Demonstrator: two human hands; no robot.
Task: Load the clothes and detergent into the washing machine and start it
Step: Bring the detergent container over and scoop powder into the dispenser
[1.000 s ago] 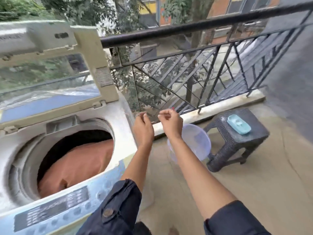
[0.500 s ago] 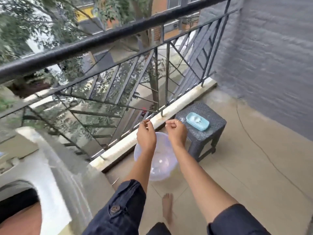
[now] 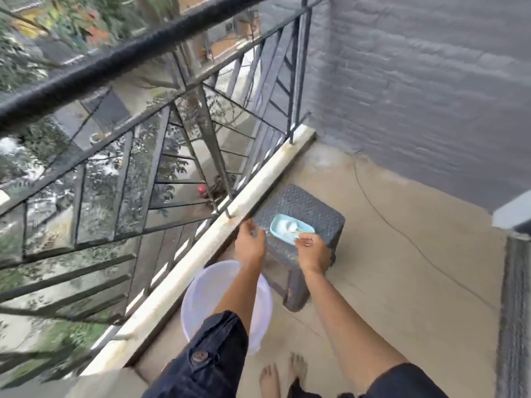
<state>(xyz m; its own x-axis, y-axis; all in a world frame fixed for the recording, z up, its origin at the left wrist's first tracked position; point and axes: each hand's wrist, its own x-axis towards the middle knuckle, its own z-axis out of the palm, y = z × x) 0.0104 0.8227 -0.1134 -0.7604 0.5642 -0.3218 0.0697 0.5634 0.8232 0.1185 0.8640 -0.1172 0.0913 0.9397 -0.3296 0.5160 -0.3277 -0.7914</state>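
Observation:
A light blue dish (image 3: 281,227) holding white detergent powder (image 3: 289,226) and a green scoop handle (image 3: 306,231) sits on a dark woven stool (image 3: 313,206). My right hand (image 3: 313,250) reaches over the stool's near side, thumb and forefinger pinched at the dish's near corner; blur hides whether they grip it. Just left of the dish, over the stool's left edge, my left hand (image 3: 249,243) hovers with loosely curled fingers and nothing in it. The washing machine and clothes are out of view.
A translucent white basin (image 3: 201,297) stands on the floor below my left forearm, against the balcony curb (image 3: 258,185). A black metal railing (image 3: 143,64) runs along the left. The grey wall (image 3: 416,81) closes the far side. My bare feet (image 3: 270,379) are at the bottom.
My view has swung right, away from the washing machine, which has left the frame. Both hands have moved forward and down over the stool, and the right one has reached the dish.

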